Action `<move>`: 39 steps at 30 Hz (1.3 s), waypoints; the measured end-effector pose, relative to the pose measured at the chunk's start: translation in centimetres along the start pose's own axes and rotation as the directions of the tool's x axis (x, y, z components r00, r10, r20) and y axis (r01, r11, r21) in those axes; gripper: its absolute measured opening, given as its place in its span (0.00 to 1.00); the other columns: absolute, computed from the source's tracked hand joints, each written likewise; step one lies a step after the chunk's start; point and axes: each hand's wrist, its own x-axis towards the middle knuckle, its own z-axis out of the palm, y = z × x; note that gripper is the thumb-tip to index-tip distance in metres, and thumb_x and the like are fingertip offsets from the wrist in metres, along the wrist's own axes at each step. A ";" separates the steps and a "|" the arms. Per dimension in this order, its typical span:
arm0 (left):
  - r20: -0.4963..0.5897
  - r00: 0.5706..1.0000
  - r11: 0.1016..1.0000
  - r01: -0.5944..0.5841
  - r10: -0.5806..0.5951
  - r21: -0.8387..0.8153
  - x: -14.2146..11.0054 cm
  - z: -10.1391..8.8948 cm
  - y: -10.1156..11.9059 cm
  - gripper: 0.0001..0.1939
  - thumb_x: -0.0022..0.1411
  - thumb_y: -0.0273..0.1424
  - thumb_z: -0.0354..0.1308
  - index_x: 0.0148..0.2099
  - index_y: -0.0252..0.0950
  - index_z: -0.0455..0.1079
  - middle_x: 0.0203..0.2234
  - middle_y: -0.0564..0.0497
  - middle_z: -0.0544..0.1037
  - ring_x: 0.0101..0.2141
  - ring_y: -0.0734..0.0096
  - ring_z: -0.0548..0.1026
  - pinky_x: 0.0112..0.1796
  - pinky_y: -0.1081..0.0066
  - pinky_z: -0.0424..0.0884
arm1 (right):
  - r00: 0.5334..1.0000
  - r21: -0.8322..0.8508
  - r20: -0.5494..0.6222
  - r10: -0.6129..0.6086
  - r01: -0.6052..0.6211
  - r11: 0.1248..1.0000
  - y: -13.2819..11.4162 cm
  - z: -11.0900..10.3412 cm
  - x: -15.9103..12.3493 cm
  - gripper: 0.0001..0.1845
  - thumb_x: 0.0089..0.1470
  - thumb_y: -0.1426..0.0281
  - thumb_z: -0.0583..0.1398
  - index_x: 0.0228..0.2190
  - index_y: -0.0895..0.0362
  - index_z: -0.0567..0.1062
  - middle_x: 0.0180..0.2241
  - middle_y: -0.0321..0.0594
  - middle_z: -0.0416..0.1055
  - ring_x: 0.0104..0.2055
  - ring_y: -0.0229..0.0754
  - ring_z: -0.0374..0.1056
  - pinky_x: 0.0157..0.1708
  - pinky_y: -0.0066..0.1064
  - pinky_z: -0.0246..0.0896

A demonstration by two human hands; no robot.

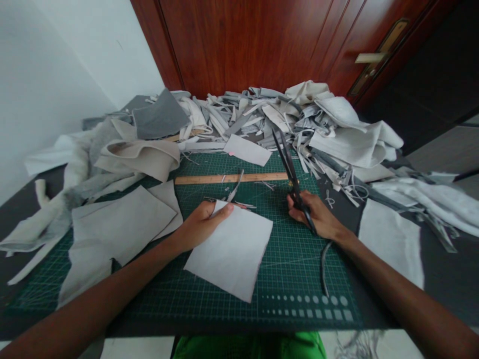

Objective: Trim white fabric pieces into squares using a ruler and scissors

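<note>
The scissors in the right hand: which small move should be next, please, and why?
Probably the right hand should bring the scissors toward the pale cloth piece: the left hand grips that piece near its top corner, while the scissors stand apart, blades pointing away.

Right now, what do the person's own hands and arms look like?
The ungloved left hand and ungloved right hand show no ring or watch. The tapering left forearm and tapering right forearm show no sleeve. Bright green fabric, apparently clothing, shows below.

Matt cloth square (232, 252); glossy wooden door (247, 47).
</note>
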 end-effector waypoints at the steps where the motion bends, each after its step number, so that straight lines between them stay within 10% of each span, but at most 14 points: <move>1: -0.005 1.000 1.000 -0.004 0.004 -0.003 0.0 0.0 0.0 0.28 0.72 0.51 0.51 0.53 0.34 0.79 0.32 0.48 0.84 0.28 0.66 0.78 0.27 0.73 0.71 | 1.000 -0.005 0.020 -0.003 0.003 1.000 0.0 -0.1 0.0 0.08 0.57 0.63 0.57 0.30 0.52 0.65 0.27 0.34 0.67 0.31 0.44 0.63 0.36 0.36 0.55; 15: -0.034 0.997 0.997 -0.067 0.068 0.048 -0.1 0.1 0.8 0.18 0.62 0.41 0.65 0.49 0.35 0.82 0.44 0.47 0.86 0.45 0.55 0.82 0.47 0.62 0.77 | 0.967 -0.340 0.250 -0.039 0.126 0.932 -2.3 -1.5 -0.6 0.12 0.50 0.70 0.61 0.38 0.55 0.67 0.35 0.43 0.67 0.40 0.52 0.61 0.42 0.41 0.53; 39: 0.050 0.994 0.995 -0.099 0.100 -0.022 -0.1 0.3 0.0 0.11 0.60 0.34 0.68 0.45 0.36 0.84 0.32 0.51 0.86 0.31 0.64 0.82 0.30 0.74 0.74 | 0.982 -0.422 0.186 -0.025 0.103 0.901 -3.3 -0.3 -0.4 0.13 0.47 0.66 0.63 0.36 0.56 0.70 0.32 0.42 0.70 0.39 0.52 0.62 0.44 0.41 0.51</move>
